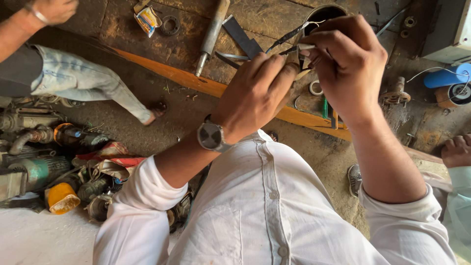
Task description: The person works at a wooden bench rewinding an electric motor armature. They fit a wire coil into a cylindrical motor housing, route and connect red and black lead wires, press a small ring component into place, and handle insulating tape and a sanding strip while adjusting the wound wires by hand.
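My left hand (255, 93), with a grey wristwatch (212, 136) on its wrist, pinches black insulated wires (288, 36) near their lower ends. My right hand (348, 61) closes its fingers on the same wire bundle from the right, where a thin white wire end (308, 47) sticks out. Both hands meet in front of me above a dark workbench (147, 49). The wire ends between the fingers are partly hidden.
On the bench lie a metal shaft (212, 34), a dark flat strip (243, 37), a small packet (147, 19), a ring (170, 25), and a tape roll (316, 88). Old motors and pumps (34, 167) crowd the floor at left. Another person's leg in jeans (83, 81) and a hand (456, 151) are nearby.
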Demonstrator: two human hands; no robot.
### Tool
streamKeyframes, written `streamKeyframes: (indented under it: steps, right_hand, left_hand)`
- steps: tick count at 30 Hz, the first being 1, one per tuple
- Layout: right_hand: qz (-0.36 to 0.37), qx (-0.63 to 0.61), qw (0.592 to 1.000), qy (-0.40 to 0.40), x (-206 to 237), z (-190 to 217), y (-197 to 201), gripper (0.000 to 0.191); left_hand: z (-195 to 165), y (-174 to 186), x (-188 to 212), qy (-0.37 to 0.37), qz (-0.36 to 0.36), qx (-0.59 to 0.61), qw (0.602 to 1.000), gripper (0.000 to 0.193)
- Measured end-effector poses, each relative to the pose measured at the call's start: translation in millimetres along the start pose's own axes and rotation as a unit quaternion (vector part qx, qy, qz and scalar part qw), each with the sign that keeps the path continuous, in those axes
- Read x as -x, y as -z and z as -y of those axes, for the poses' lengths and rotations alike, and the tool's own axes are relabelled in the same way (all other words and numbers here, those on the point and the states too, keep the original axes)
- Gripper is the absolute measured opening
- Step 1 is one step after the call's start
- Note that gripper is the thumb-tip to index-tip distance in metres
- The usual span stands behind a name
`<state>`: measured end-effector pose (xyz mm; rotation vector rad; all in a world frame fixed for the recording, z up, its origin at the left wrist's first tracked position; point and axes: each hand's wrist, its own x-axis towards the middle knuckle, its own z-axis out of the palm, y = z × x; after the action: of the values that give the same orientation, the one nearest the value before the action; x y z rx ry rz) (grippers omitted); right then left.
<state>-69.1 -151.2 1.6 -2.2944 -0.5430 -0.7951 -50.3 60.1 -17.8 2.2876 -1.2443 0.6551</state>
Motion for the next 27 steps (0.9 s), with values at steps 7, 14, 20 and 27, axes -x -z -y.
streamKeyframes:
  steps: [7,14,20,27]
  right_hand:
    - [0.009,-0.009,1.0,-0.01,-10,3,3,0.015]
    - [-0.017,-0.079,0.996,-0.047,6,1,3,0.023]
    - [-0.014,0.058,0.991,0.123,35,-13,-9,0.035]
    - [-0.106,0.123,0.947,0.277,41,-45,-31,0.026]
  left_hand:
    - [8,-15,3,-0.076,-0.055,-0.091,0.991,0.036]
    - [-2,-17,-11,0.028,-0.038,0.015,0.999,0.024]
    - [2,9,-22,0.128,0.083,0.253,0.955,0.022]
    - [5,20,-31,0.144,0.094,0.319,0.932,0.015]
